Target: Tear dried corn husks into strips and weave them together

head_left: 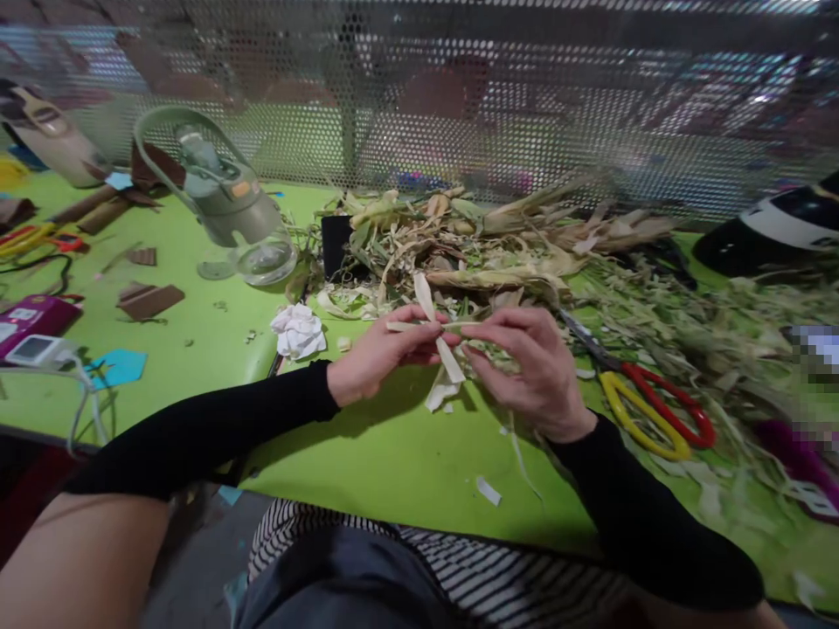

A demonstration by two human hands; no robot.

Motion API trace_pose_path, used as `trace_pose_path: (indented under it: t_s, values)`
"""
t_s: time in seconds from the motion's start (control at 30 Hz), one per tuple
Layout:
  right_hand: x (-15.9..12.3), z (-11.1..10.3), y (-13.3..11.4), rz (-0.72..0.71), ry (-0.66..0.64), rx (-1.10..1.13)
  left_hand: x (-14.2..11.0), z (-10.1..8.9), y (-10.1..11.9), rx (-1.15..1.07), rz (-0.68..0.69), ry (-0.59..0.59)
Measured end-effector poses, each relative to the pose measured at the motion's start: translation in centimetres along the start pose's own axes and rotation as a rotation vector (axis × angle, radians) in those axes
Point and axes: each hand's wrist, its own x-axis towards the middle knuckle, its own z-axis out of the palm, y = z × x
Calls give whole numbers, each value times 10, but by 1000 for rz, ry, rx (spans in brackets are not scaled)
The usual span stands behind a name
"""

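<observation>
My left hand (pixel 397 345) pinches crossed strips of corn husk (pixel 448 360) between thumb and fingers, just above the green table. One pale strip runs up and down, another lies sideways across it. From the right, my right hand (pixel 524 362) grips the end of the sideways strip with thumb and forefinger. Behind both hands lies a heap of dried corn husks (pixel 459 236). Scissors (pixel 646 402) with one red and one yellow handle loop rest to the right of my right hand. A crumpled white paper (pixel 298 332) sits left of my left hand.
On the left stand a green-lidded water bottle (pixel 246 214) and a purple device (pixel 39 323) with a white cable. Husk shreds (pixel 695 323) spread over the right side. A perforated metal screen (pixel 419 105) closes off the back of the green table (pixel 406 476).
</observation>
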Motion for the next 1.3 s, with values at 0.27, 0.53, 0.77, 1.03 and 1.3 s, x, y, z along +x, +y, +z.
trace_pose_path:
  t_s: [0.27, 0.53, 0.77, 1.03, 1.3]
  values:
    - [2, -2, -10, -279, -106, -154, -2, -2, -2, 52, 7, -48]
    - [-1, 14, -26, 504, -71, 357, -3, -2, 2, 226, 48, -166]
    - [-4, 20, -28, 748, -77, 656, -6, 2, 4, 416, 124, -91]
    - [1, 15, -31, 833, -50, 778, 0, -1, 9, 163, 25, -24]
    - [-1, 12, -32, 385, -63, 213, 2, -4, 8, 220, 51, 2]
